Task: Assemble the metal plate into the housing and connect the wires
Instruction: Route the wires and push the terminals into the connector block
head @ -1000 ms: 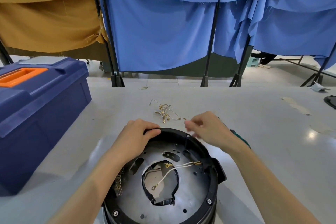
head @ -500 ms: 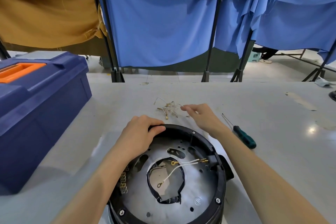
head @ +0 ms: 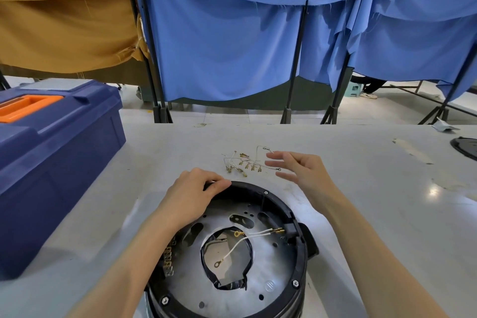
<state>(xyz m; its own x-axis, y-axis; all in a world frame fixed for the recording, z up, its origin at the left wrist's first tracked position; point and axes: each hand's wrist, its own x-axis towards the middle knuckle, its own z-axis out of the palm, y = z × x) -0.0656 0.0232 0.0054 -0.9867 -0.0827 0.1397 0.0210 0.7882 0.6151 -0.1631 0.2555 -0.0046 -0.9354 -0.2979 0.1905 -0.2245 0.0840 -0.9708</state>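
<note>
A round black housing (head: 300, 261) stands on the table in front of me, with a silver metal plate (head: 273, 263) seated inside it. Two white wires with gold ring terminals (head: 242, 240) lie across the plate's central hole. My left hand (head: 191, 193) grips the housing's far rim with curled fingers. My right hand (head: 299, 170) hovers open just right of a small heap of loose wires with gold terminals (head: 245, 162) on the table beyond the housing; its fingers hold nothing.
A large blue toolbox (head: 51, 157) with an orange handle sits at the left. A dark round part (head: 464, 147) lies at the table's right edge. Blue and mustard curtains on black stands hang behind the grey table (head: 374, 188).
My right hand has moved forward from the housing rim to the loose wires and opened its fingers. The left hand stays on the rim. The screwdriver seen earlier is now hidden.
</note>
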